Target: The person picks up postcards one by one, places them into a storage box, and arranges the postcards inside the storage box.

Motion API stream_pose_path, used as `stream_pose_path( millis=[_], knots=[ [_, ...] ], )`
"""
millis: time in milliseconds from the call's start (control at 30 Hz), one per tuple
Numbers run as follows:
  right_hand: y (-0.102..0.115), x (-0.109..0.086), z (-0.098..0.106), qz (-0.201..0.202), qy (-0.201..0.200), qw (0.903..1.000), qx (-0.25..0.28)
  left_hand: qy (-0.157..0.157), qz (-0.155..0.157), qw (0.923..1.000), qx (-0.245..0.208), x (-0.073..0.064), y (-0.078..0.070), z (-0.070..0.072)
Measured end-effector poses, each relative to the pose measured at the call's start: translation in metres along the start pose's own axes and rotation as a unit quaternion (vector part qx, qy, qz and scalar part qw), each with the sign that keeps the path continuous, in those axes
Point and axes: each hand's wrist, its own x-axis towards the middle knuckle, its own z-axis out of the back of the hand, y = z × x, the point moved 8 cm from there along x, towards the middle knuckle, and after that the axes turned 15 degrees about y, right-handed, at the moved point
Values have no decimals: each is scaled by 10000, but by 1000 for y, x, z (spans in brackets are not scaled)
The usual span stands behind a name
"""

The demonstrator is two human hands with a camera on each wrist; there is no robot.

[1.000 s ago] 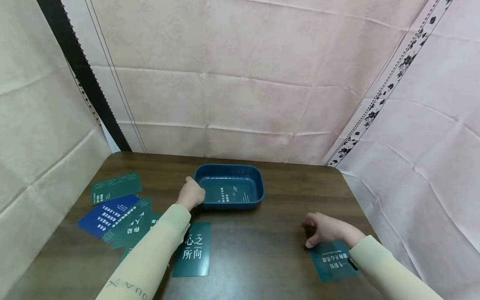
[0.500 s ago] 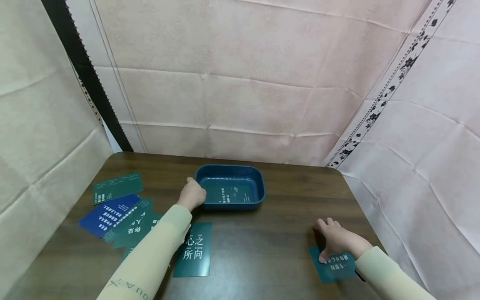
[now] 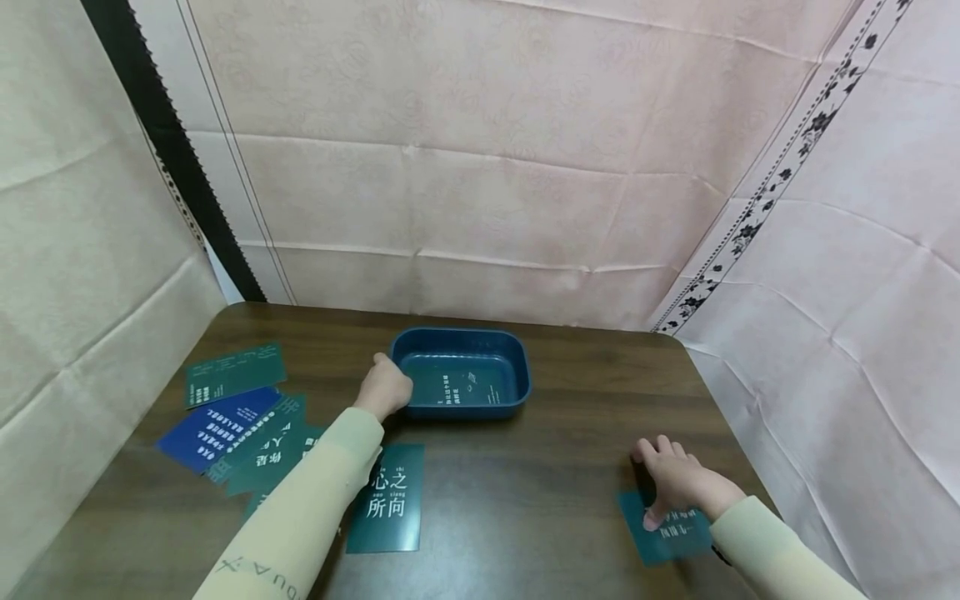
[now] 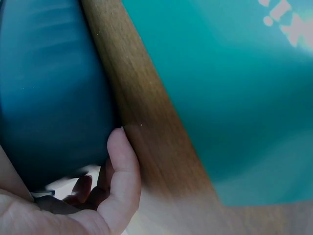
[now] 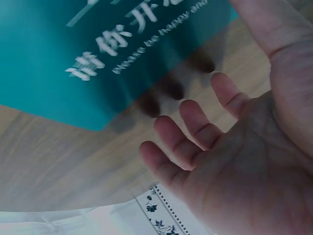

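My left hand grips the left end of a dark blue rectangular tray. In the left wrist view, a fingertip lies against the wall of the tray. Inside the tray is a green printed card. At the right, my right hand is spread over another green card, its thumb over the card's upper part. The right wrist view has the fingers of the right hand loosely extended beyond the edge of that card; whether the thumb touches it I cannot tell.
A green card with large white characters lies below the tray. To the left are a blue card, a green card and overlapping green cards, partly behind my left sleeve. Pale cloth hangs behind the wooden table.
My right hand has shifted a little right and nearer to me, and its curled fingers have spread out. The card under it stays put. The left hand and tray have not moved.
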Motion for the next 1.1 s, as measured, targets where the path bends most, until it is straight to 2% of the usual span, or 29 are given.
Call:
stream_pose_path(
  millis=[233,567,800,1100],
  knots=[
    [-1,-1,0,152,-243,9996,-85,39,24,10000,15,-2,-1,-1],
    [-7,3,-2,68,-312,9993,187,43,94,9999,16,1,-1,-1],
    [-9,3,-1,278,-502,9978,320,27,110,9999,33,2,0,-1],
    [-12,2,-2,337,-492,9967,542,37,106,9999,85,3,1,-2]
  ],
)
